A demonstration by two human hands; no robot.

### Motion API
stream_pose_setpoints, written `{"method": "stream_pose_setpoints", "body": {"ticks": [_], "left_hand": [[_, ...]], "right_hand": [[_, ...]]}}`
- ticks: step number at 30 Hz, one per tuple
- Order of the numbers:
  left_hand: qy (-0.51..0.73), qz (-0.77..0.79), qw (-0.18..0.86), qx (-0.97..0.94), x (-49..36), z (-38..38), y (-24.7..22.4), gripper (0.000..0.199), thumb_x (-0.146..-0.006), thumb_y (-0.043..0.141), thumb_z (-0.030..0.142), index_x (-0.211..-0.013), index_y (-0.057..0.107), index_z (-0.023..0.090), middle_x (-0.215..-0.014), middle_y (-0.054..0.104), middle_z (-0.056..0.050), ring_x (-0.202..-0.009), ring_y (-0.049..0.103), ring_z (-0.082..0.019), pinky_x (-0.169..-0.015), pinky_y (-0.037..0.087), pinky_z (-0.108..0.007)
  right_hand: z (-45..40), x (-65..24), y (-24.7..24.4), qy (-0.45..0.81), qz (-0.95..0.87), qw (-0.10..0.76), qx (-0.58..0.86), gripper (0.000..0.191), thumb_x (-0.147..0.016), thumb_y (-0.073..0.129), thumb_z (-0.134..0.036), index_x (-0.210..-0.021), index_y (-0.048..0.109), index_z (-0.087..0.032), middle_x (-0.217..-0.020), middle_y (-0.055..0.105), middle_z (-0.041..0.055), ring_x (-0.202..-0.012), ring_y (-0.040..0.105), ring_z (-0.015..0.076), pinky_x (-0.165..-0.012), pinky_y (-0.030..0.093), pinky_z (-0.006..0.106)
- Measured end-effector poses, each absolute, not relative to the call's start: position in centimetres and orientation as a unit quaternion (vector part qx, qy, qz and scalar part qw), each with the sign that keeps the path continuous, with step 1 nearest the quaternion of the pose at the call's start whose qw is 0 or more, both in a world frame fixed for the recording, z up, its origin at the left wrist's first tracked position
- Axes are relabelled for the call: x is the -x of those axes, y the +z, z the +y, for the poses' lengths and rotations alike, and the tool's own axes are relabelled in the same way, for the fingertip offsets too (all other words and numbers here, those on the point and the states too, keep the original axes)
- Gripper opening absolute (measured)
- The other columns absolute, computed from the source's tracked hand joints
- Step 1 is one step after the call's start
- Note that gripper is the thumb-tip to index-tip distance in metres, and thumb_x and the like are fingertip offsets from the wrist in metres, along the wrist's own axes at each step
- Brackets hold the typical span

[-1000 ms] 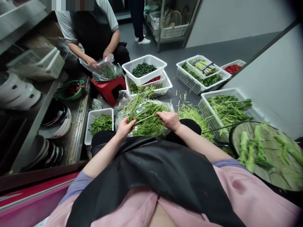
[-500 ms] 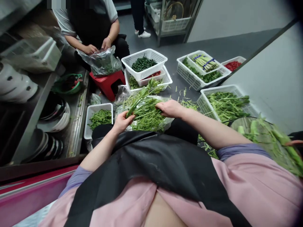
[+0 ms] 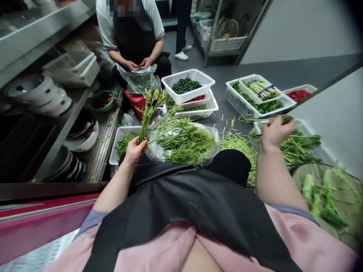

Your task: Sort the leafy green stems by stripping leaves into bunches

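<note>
Left hand (image 3: 135, 149): thumb and fingers closing firmly on the lower ends of a celery-like leafy bunch (image 3: 148, 118), which is standing nearly upright above them. Right hand (image 3: 273, 133): fingers curling in, gripping thin green stems (image 3: 250, 118) that are jutting out on its left side; fingertips hidden, so I am not able to tell how tightly. It is showing against the white basket (image 3: 329, 150) on the right; height above the rim, unclear.

Handling, in my judgement: I am favouring a light pinch at the bunch's base, firm enough for keeping the ends together, gentle enough for not bruising them. I am wanting the right hand's stems well apart from the bunch, and loose strands lifted free of the stem pile (image 3: 188, 143), since long side stems are leaning over it and could be snagging.

Bunch, appearance: fresh green; slender stalks running close together below, spreading above into broader, paler leaves; several thin stems splaying to the right. Location: left of the pile, which is lying on clear plastic (image 3: 155, 152); its leafy top is overlapping the red stool (image 3: 133, 100) in view.
</note>
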State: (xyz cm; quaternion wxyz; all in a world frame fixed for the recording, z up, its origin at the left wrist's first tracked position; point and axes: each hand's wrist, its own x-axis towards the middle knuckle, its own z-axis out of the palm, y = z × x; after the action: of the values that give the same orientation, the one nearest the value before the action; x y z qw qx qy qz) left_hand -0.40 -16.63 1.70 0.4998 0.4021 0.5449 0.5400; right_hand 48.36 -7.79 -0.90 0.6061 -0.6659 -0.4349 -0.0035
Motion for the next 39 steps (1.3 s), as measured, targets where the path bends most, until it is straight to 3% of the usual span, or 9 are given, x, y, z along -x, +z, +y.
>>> {"method": "stream_pose_setpoints", "body": {"ticks": [2, 4, 6, 8, 12, 16, 21, 32, 39], "left_hand": [[0.551, 0.540, 0.497, -0.398, 0.6, -16.7, 1.8, 0.046, -0.054, 0.083, 0.044, -0.080, 0.057, 0.015, -0.060, 0.056, 0.004, -0.036, 0.037, -0.003, -0.032, 0.018, -0.017], [0.559, 0.537, 0.494, -0.393, 0.5, -16.8, 1.9, 0.046, -0.054, 0.083, 0.043, -0.080, 0.057, 0.015, -0.061, 0.058, 0.004, -0.036, 0.037, -0.004, -0.032, 0.018, -0.017], [0.564, 0.535, 0.493, -0.390, 0.3, -16.9, 1.9, 0.045, -0.054, 0.083, 0.042, -0.079, 0.058, 0.015, -0.063, 0.059, 0.003, -0.036, 0.037, -0.003, -0.031, 0.019, -0.017], [0.562, 0.538, 0.493, -0.390, 0.1, -17.0, 2.0, 0.044, -0.054, 0.083, 0.041, -0.080, 0.059, 0.015, -0.066, 0.062, 0.002, -0.037, 0.038, -0.003, -0.032, 0.020, -0.017], [0.555, 0.542, 0.489, -0.399, -0.3, -17.0, 2.2, 0.043, -0.054, 0.083, 0.040, -0.080, 0.061, 0.015, -0.068, 0.064, 0.001, -0.039, 0.041, -0.003, -0.035, 0.024, -0.017], [0.563, 0.540, 0.484, -0.397, -1.1, -16.8, 2.4, 0.045, -0.049, 0.085, 0.041, -0.076, 0.061, 0.014, -0.066, 0.065, 0.001, -0.038, 0.040, -0.003, -0.036, 0.027, -0.017], [0.564, 0.524, 0.495, -0.403, -2.0, -16.7, 2.6, 0.042, -0.049, 0.086, 0.039, -0.073, 0.062, 0.014, -0.064, 0.065, 0.000, -0.037, 0.041, -0.004, -0.035, 0.028, -0.019], [0.537, 0.535, 0.500, -0.418, -2.3, -17.2, 2.3, 0.045, -0.051, 0.085, 0.042, -0.078, 0.065, 0.013, -0.068, 0.068, -0.002, -0.041, 0.044, -0.004, -0.039, 0.035, -0.018], [0.524, 0.538, 0.502, -0.429, -2.7, -17.5, 2.5, 0.046, -0.050, 0.085, 0.043, -0.078, 0.065, 0.013, -0.066, 0.067, -0.001, -0.043, 0.046, -0.005, -0.040, 0.036, -0.018]], "right_hand": [[-8.9, -45.5, -1.1, 0.005, -0.501, 0.546, 0.672, 0.028, -0.095, 0.041, -0.037, -0.100, 0.060, -0.017, -0.078, 0.065, 0.0143, -0.059, 0.058, 0.0170, -0.056, 0.042, 0.033], [-10.7, -40.7, -2.1, 0.063, -0.656, 0.382, 0.648, 0.014, -0.088, 0.054, -0.026, -0.096, 0.063, -0.017, -0.086, 0.069, 0.0139, -0.072, 0.064, 0.0211, -0.065, 0.046, 0.034], [-12.1, -35.6, -3.3, 0.140, -0.730, 0.187, 0.642, 0.020, -0.082, 0.062, -0.019, -0.102, 0.064, -0.017, -0.084, 0.071, 0.0132, -0.071, 0.065, 0.0229, -0.063, 0.046, 0.033], [-12.7, -32.2, -4.1, 0.186, -0.739, 0.100, 0.639, 0.034, -0.077, 0.069, -0.023, -0.110, 0.064, -0.017, -0.086, 0.072, 0.0139, -0.072, 0.066, 0.0232, -0.063, 0.046, 0.032], [-12.0, -31.9, -1.9, 0.322, -0.641, 0.295, 0.632, 0.028, -0.083, 0.060, -0.040, -0.094, 0.068, -0.016, -0.068, 0.065, 0.0044, -0.057, 0.056, 0.0142, -0.055, 0.042, 0.026], [-11.9, -33.4, 2.6, 0.560, -0.453, 0.488, 0.493, 0.052, -0.076, 0.061, -0.063, -0.095, 0.063, -0.015, -0.046, 0.032, -0.0105, -0.037, 0.024, 0.0055, -0.038, 0.020, 0.022], [-13.1, -31.1, 4.7, 0.615, -0.419, 0.508, 0.433, 0.050, -0.056, 0.083, -0.050, -0.083, 0.055, -0.019, -0.045, 0.032, -0.0125, -0.036, 0.022, 0.0026, -0.036, 0.014, 0.020], [-13.8, -30.2, 4.4, 0.668, -0.352, 0.527, 0.390, 0.049, -0.059, 0.083, -0.043, -0.075, 0.041, -0.023, -0.043, 0.030, -0.0138, -0.033, 0.022, 0.0029, -0.035, 0.012, 0.020], [-12.9, -29.9, 2.4, 0.463, -0.463, 0.561, 0.506, 0.031, -0.068, 0.069, -0.042, -0.079, 0.047, -0.023, -0.051, 0.042, -0.0090, -0.042, 0.035, 0.0077, -0.044, 0.029, 0.022]]}}
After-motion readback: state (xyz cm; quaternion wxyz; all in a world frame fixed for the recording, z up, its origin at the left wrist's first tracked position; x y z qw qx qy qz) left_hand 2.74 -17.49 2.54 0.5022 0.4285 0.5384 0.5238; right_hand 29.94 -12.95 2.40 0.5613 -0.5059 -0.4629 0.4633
